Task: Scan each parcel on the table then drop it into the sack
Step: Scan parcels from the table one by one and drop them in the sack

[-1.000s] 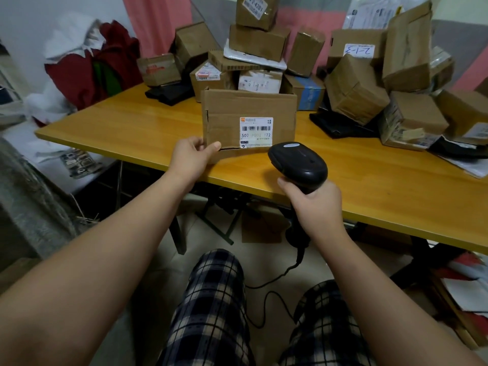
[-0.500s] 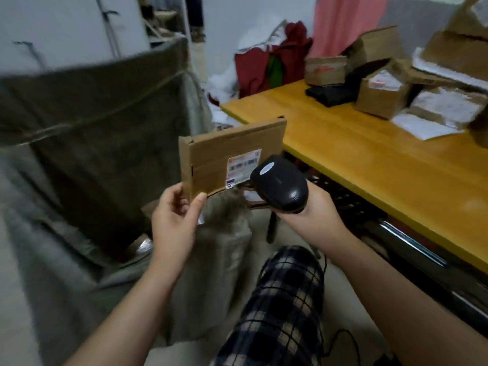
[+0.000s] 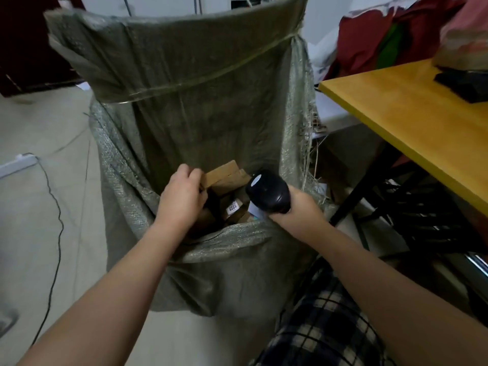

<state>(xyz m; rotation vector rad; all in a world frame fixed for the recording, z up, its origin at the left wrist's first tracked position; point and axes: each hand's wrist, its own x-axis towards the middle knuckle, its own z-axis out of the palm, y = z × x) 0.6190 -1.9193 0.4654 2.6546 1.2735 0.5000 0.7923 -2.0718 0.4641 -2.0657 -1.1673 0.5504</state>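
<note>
A tall green woven sack [image 3: 200, 75] stands open on the floor just beside the corner of a yellow wooden counter [image 3: 412, 107], its far wall held upright and its near rim sagging low, as a person in plaid shorts reaches into its mouth with both arms. The left hand [image 3: 182, 199] holds a flat cardboard parcel [image 3: 224, 170] inside the opening, above the boxes already lying there; its fingers [image 3: 188, 172] are curled over the parcel's near end, though how firmly they pinch it cannot be told from this angle. The right hand [image 3: 301, 210] is wrapped round the grip of a black scanner [image 3: 266, 192], which hangs over the sack's right side, close to the parcel. Below, one box [image 3: 232, 207] shows a small white label. The parcel appears moments from release, and the drop could go wrong in two ways: let go at this tilt, it may land on edge atop the heap and wedge against the sack's wall rather than settle flat, and the scanner sits near enough to be knocked by the parcel or by the withdrawing left hand.
</note>
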